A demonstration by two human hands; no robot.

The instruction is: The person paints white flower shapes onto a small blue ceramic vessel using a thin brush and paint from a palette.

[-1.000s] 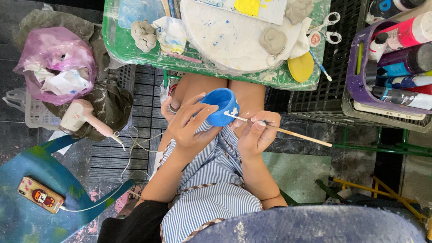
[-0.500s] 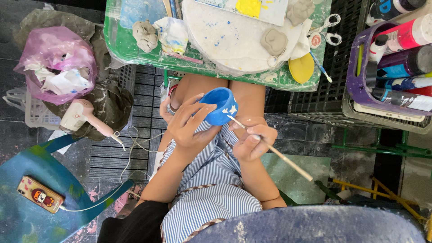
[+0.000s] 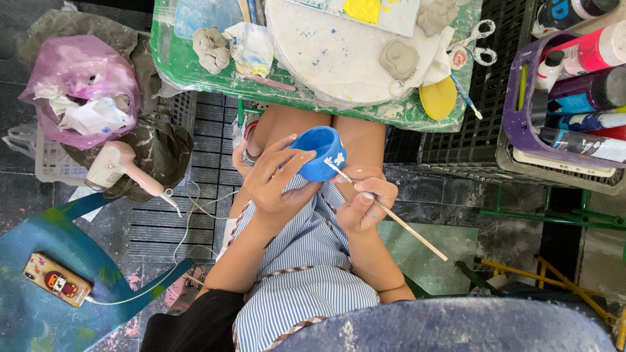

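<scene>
My left hand (image 3: 277,179) holds a small blue clay bowl (image 3: 319,152) over my lap, fingers wrapped around its near side. My right hand (image 3: 366,203) grips a thin wooden paintbrush (image 3: 398,221), its tip touching a white patch on the bowl's outer wall. The brush handle slants down to the right. I sit in a blue-and-white striped garment, knees under a green tray (image 3: 195,75).
The green tray carries a round white board (image 3: 332,52), grey clay lumps (image 3: 212,47), scissors (image 3: 479,40) and a yellow disc (image 3: 438,98). Paint bottles fill a purple basket (image 3: 518,104) at right. A hair dryer (image 3: 117,166), pink bag (image 3: 81,88) and a phone (image 3: 57,280) on a blue chair lie left.
The brush handle has swung lower, from near level to slanting down right, and the right hand has shifted slightly down. The bowl stays in the left hand.
</scene>
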